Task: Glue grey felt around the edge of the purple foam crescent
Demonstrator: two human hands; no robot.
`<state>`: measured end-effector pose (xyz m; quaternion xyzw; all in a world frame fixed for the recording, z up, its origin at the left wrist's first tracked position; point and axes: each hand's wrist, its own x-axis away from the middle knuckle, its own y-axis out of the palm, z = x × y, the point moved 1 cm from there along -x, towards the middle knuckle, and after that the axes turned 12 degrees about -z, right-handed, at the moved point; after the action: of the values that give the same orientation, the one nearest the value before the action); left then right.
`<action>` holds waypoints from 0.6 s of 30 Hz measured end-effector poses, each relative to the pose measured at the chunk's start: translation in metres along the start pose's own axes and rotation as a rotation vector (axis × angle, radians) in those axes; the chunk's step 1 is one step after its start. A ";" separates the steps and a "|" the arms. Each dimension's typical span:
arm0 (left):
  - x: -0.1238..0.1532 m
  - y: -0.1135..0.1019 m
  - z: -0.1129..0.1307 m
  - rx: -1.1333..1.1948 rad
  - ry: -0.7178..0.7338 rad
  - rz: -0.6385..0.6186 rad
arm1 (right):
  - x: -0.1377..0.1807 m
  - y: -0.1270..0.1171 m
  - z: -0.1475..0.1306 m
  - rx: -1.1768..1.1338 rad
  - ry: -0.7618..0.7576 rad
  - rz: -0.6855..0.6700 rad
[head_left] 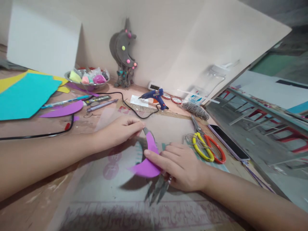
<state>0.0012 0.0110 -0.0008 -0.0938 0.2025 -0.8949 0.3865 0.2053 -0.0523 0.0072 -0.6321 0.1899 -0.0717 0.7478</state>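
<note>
I log the left hand (120, 130) pinching the upper tip of a purple crescent cut-out (148, 157) between thumb and fingertips. The right hand (179, 165) presses flat on the crescent's lower half, fingers together; small snips (157, 189) show beneath it, whether gripped I cannot tell. The crescent lies on a translucent sheet (101, 173), mid-table. Yellow-and-orange scissors (207, 146) rest just right.

both forearms bare, no sleeves, rings or watch in view.
</note>
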 end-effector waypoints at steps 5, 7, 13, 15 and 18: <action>-0.003 0.000 -0.001 0.001 0.091 0.083 | 0.008 0.005 0.003 -0.292 0.304 0.261; -0.005 0.000 -0.002 0.044 0.105 0.130 | 0.010 0.007 0.003 -0.396 0.425 0.316; -0.006 -0.003 -0.003 0.005 0.088 0.006 | 0.007 0.012 0.010 -0.683 0.600 0.410; -0.005 -0.003 -0.004 0.020 0.065 0.013 | 0.004 0.012 0.014 -0.748 0.639 0.466; -0.005 -0.002 -0.004 0.036 0.079 0.001 | 0.003 0.012 0.017 -0.819 0.665 0.498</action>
<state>0.0023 0.0174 -0.0035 -0.0514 0.2014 -0.9012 0.3802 0.2126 -0.0350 -0.0028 -0.7498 0.5694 -0.0091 0.3369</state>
